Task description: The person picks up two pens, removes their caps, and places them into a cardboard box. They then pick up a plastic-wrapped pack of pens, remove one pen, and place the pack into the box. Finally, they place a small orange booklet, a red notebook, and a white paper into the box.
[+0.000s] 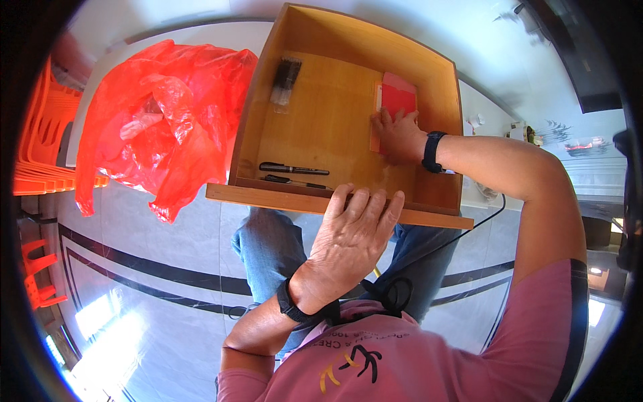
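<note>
A wooden drawer (pixel 321 120) stands before me. My left hand (pixel 351 236) has its fingers over the top edge of the drawer's front panel (pixel 271 197). Inside, at the right, my right hand (pixel 399 135) lies on a red paper packet (pixel 397 95), fingers spread, covering its lower part; whether it grips the packet is unclear. An orange-edged paper item (pixel 375 135) shows beneath the packet. Near the front panel lie a black marker pen (pixel 294 169) and a slimmer black pen (pixel 296 182). A dark item in clear plastic packaging (pixel 286 83) is at the drawer's back left.
A crumpled red plastic bag (pixel 176 115) lies on a white surface left of the drawer. Stacked orange plastic chairs (pixel 47 135) stand at the far left. A black cable (pixel 490 219) runs down at the right, near my leg. Small items stand on the surface beyond my right arm.
</note>
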Available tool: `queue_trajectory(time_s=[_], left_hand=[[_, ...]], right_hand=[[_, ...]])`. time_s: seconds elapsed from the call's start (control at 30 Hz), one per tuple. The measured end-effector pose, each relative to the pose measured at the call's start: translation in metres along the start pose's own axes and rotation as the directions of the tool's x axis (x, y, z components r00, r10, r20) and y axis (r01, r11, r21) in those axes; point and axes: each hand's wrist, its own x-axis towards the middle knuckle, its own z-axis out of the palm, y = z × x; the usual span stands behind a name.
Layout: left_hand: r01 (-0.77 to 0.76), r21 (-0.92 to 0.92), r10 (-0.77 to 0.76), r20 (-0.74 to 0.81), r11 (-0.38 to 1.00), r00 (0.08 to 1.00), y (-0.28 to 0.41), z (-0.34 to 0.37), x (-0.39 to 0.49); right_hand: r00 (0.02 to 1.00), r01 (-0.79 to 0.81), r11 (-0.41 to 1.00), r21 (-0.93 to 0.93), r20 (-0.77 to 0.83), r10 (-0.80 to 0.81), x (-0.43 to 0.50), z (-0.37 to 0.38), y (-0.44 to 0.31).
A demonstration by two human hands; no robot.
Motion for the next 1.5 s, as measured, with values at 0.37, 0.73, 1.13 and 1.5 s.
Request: queue_trajectory(time_s=[0.37,0.73,1.13,1.5], left_hand=[[0.012,-0.043,-0.012,-0.005,0.999,1.000,0.003,-0.005,0.004],[0.011,0.035,-0.011,0.009,0.999,1.000,0.014,-0.008,0.008],[0.060,0.101,-0.066,0.052,0.993,0.996,0.027,-0.007,0.017],[0.066,0.095,-0.072,0.066,0.993,0.995,0.028,-0.009,0.018]], right_hand=[[0.976,-0.085,0.850,0.520,0.216,-0.034,-0.005,-0.055,0.062],[0.838,-0.357,0.304,0.883,0.159,0.522,-0.123,0.080,0.191],[0.675,-0.623,0.261,0.737,0.338,0.656,-0.105,0.216,0.098],[0.433,-0.383,-0.102,0.918,0.276,0.858,-0.097,0.244,0.107]])
